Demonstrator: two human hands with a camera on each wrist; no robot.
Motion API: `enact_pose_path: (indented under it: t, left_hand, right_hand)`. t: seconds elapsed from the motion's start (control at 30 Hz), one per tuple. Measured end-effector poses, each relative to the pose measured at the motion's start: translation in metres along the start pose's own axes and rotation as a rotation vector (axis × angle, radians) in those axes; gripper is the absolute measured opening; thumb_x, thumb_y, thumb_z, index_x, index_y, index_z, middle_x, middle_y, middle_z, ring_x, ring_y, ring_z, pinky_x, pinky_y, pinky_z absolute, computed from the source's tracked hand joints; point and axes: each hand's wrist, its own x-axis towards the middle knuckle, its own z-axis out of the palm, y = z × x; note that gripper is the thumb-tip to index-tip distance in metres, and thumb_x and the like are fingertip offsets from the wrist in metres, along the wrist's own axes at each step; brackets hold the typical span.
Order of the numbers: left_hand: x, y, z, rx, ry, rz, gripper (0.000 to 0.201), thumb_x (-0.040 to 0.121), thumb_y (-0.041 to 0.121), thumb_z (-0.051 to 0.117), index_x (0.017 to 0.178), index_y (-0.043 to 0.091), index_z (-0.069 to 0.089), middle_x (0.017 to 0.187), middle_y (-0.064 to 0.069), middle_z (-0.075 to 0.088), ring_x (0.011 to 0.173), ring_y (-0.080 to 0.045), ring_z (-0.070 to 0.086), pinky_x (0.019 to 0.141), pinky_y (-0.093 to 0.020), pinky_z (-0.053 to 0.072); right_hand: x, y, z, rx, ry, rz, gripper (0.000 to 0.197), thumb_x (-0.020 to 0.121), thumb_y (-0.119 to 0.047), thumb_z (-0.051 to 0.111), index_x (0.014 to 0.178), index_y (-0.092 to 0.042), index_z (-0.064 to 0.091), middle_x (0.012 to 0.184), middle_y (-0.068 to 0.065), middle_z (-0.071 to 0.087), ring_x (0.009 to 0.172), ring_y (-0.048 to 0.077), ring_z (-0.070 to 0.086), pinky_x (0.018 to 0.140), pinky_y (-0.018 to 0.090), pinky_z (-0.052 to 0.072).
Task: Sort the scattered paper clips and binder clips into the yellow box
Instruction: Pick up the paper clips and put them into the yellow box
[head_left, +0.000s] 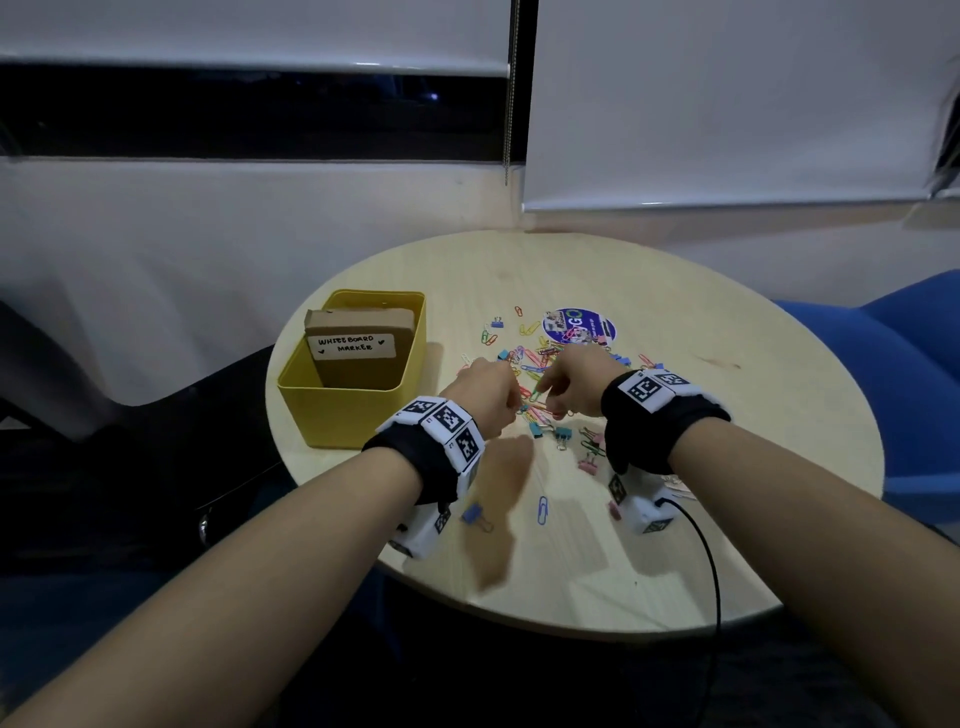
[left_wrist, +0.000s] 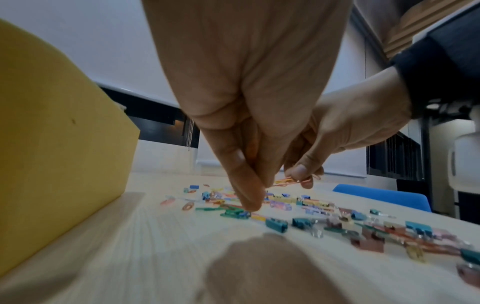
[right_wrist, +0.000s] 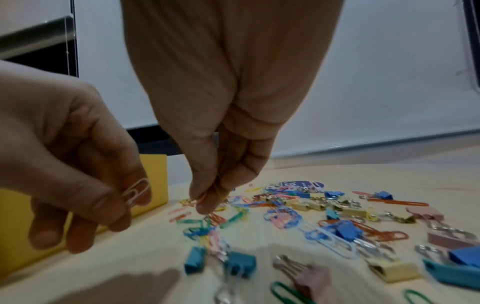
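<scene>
We see a round pale wooden worktop set against a white wall with lowered blinds, and a blue chair beyond our right arm. Our left hand pinches a pale paper clip between thumb and fingers; our right hand pinches thin clips at its fingertips. Both hang close together over the coloured paper clips, with binder clips nearer our wrists. The yellow box stands just left of our left hand, holding a brown cardboard box.
</scene>
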Motion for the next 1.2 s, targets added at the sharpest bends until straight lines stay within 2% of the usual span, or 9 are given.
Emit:
enact_pose_path:
  t: [0.17,0.3,0.4,0.5,0.6,0.7,0.87,1.03,1.2]
  left_hand:
    - [-0.008,-0.003,-0.032,0.010,0.108,0.023,0.015,0.087,0.007,0.062,0.097,0.013,0.071,0.090,-0.012,0.066,0.091,-0.031,0.066,0.085,-0.038,0.055]
    - [-0.020,-0.020,-0.062,0.023,0.160,0.005,0.014,0.087,0.007,0.062,0.095,0.013,0.072,0.098,-0.013,0.068,0.089,-0.028,0.065,0.077,-0.031,0.054]
    - [-0.028,-0.038,-0.083,0.028,0.237,-0.032,0.012,0.089,0.012,0.062,0.094,0.015,0.072,0.100,-0.009,0.067,0.089,-0.025,0.064,0.073,-0.028,0.050]
    - [-0.038,-0.060,-0.100,0.063,0.332,-0.103,0.009,0.088,0.019,0.064,0.092,0.020,0.072,0.100,-0.002,0.062,0.093,-0.022,0.058,0.071,-0.028,0.041]
    - [-0.043,-0.079,-0.108,0.033,0.344,-0.165,0.006,0.083,0.024,0.072,0.088,0.020,0.073,0.096,-0.004,0.065,0.088,-0.024,0.060,0.076,-0.034,0.051]
    - [-0.047,-0.097,-0.113,0.024,0.329,-0.212,0.013,0.084,0.022,0.071,0.095,0.014,0.074,0.097,-0.006,0.067,0.088,-0.024,0.061,0.080,-0.035,0.055]
    - [-0.050,-0.124,-0.114,0.042,0.337,-0.265,0.013,0.087,0.013,0.067,0.098,0.014,0.074,0.103,-0.009,0.069,0.093,-0.026,0.064,0.084,-0.038,0.056]
    - [-0.051,-0.137,-0.112,0.010,0.305,-0.252,0.031,0.087,0.013,0.067,0.119,0.013,0.066,0.110,-0.007,0.069,0.099,-0.022,0.064,0.093,-0.034,0.053]
    - [-0.045,-0.126,-0.105,-0.006,0.346,-0.219,0.019,0.090,0.013,0.063,0.108,0.014,0.071,0.111,-0.008,0.065,0.098,-0.024,0.063,0.088,-0.033,0.056]
  right_hand:
    - [-0.005,-0.025,-0.012,0.111,0.068,-0.065,0.025,0.081,-0.006,0.072,0.106,-0.006,0.072,0.096,0.012,0.074,0.085,0.020,0.072,0.081,0.026,0.056]
    - [-0.003,-0.055,-0.021,0.141,0.144,-0.118,0.024,0.079,-0.006,0.074,0.103,-0.006,0.073,0.093,0.011,0.075,0.084,0.020,0.072,0.079,0.024,0.055]
    - [0.004,-0.079,-0.023,0.181,0.168,-0.162,0.020,0.079,-0.002,0.073,0.099,-0.005,0.074,0.082,0.013,0.075,0.068,0.023,0.071,0.069,0.028,0.060]
    - [0.011,-0.105,-0.023,0.153,0.189,-0.207,0.016,0.079,-0.003,0.072,0.094,-0.009,0.074,0.082,0.010,0.075,0.068,0.024,0.071,0.055,0.020,0.057]
    - [0.019,-0.125,-0.020,0.136,0.183,-0.273,0.017,0.079,-0.002,0.072,0.093,-0.012,0.075,0.086,0.009,0.074,0.063,0.019,0.066,0.060,0.027,0.057]
    - [0.028,-0.142,-0.016,0.065,0.192,-0.317,0.016,0.081,-0.008,0.072,0.095,-0.015,0.075,0.089,0.003,0.074,0.059,0.006,0.055,0.061,0.018,0.045]
    - [0.040,-0.160,-0.007,0.032,0.202,-0.349,0.019,0.082,-0.014,0.072,0.101,-0.015,0.074,0.096,0.004,0.073,0.080,0.013,0.062,0.077,0.023,0.052]
    - [0.049,-0.163,0.007,0.079,0.114,-0.397,0.043,0.087,-0.021,0.068,0.129,-0.016,0.059,0.115,0.006,0.070,0.104,0.017,0.066,0.097,0.032,0.051]
    - [0.049,-0.147,0.006,0.053,0.171,-0.367,0.040,0.095,-0.023,0.056,0.135,-0.019,0.053,0.120,0.003,0.068,0.113,0.019,0.062,0.101,0.033,0.047]
